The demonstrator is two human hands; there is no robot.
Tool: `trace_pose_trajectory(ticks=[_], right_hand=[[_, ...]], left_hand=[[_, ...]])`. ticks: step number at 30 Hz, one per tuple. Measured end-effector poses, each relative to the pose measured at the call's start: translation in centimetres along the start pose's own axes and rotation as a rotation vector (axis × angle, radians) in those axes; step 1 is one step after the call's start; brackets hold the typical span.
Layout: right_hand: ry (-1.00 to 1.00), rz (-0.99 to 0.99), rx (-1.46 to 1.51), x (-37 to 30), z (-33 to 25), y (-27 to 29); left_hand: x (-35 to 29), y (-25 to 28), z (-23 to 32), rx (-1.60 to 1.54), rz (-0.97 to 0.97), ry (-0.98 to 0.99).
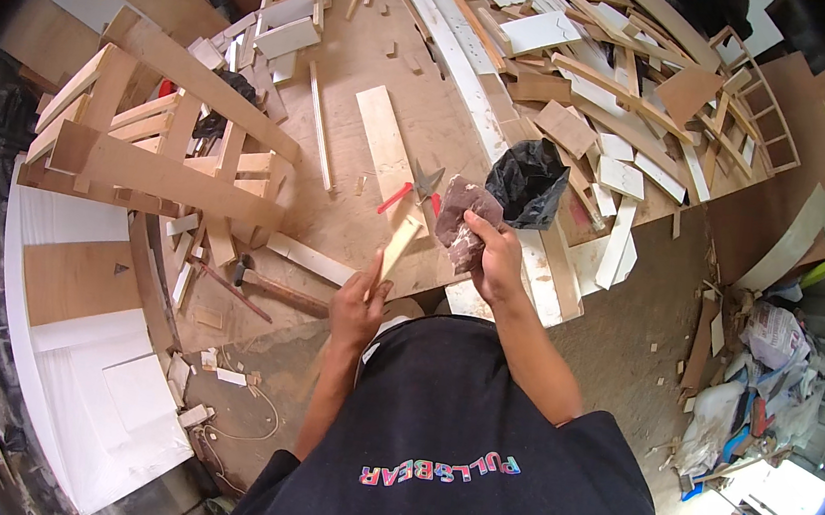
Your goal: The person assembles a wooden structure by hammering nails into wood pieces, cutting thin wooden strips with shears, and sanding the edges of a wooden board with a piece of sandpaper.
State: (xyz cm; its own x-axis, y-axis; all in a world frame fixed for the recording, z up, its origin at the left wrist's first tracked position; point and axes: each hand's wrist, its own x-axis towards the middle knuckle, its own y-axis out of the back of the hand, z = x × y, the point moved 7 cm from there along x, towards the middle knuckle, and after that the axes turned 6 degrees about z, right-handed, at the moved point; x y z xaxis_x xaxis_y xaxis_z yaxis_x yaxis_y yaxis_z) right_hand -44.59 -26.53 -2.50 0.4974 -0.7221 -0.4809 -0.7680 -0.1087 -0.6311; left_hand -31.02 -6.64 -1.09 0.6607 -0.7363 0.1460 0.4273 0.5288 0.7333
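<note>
1. At the near edge of the worktable (353, 60), a pale wooden strip (398, 248) is gripped in the left hand (355, 306)
2. Just right of the strip, a reddish-brown piece (459, 217) is clamped in the right hand (498, 259)
3. Beyond the strip, red-handled snips (428, 180) are seen left of a black bag (531, 183)

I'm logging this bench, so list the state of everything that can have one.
Left hand: closed on the wooden strip
Wooden strip: held
Right hand: closed on the reddish-brown sheet
Reddish-brown sheet: creased, pale-patched
Red-handled cutters: lying, blades spread open
Black bag: mouth open
Hammer: lying down
</note>
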Motion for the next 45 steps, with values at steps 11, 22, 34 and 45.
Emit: trace_pose_trajectory(ticks=[11, 22, 34, 45], right_hand=[[-0.188, -0.047, -0.131, -1.9, 4.2, -2.3], [-0.135, 0.025, -0.031, -3.4, 3.4, -2.7], [0.133, 0.063, -0.003, -6.3, 2.9, -9.2], [0.168, 0.157, -0.129, -2.4, 13.6, -6.1]], left_hand=[[0.7, 3.1, 1.7, -0.030, 0.089, -0.082], [1.0, 3.3, 1.6, -0.022, 0.078, -0.201], [0.1, 5.6, -5.0, 0.154, -0.007, -0.148], [6.5, 13.5, -9.7, -0.828, 0.071, 0.070]])
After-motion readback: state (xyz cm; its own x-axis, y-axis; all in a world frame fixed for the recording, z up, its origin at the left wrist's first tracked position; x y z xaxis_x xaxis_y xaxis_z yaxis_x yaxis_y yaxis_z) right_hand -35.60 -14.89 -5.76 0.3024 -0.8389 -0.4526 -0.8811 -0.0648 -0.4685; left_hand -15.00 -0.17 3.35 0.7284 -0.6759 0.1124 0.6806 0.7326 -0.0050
